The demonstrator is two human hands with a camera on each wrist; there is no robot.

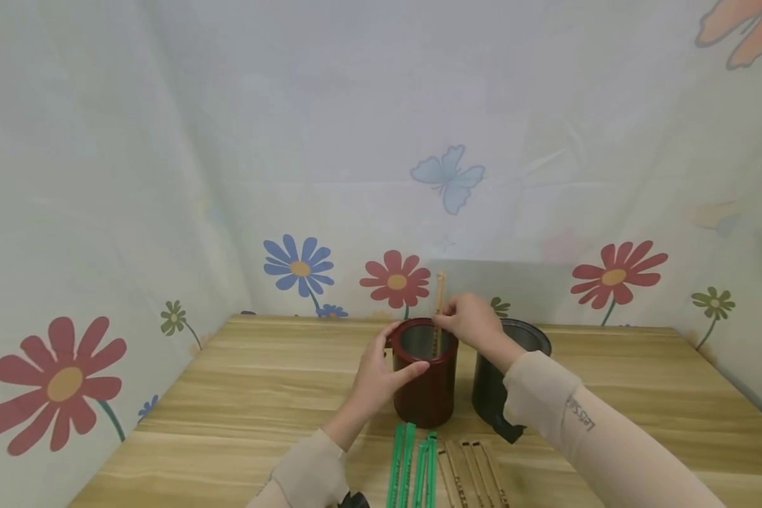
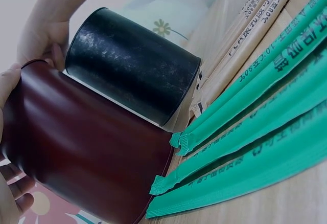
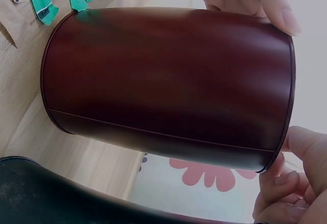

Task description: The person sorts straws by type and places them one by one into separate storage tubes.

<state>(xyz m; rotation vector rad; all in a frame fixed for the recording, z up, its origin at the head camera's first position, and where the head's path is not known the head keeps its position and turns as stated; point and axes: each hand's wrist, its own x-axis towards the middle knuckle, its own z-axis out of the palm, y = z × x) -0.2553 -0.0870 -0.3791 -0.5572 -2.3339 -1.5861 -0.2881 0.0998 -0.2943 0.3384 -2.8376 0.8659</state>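
The right grip (image 1: 473,322) pinched the tan straw (image 1: 441,288) nearly upright, its lower end inside the red mug (image 1: 424,395). The left grip (image 1: 376,372) clasped the mug near its rim.

Left hand (image 1: 376,374) grips red cup (image 1: 424,396); right hand (image 1: 473,322) pinches tan stick (image 1: 441,291) partly inside.

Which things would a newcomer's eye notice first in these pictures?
Probably the dark red container, low in the head view's middle, gripped by the left hand; the right hand holds a tan strip upright in its mouth. Then perhaps the bright green strips lying in front.
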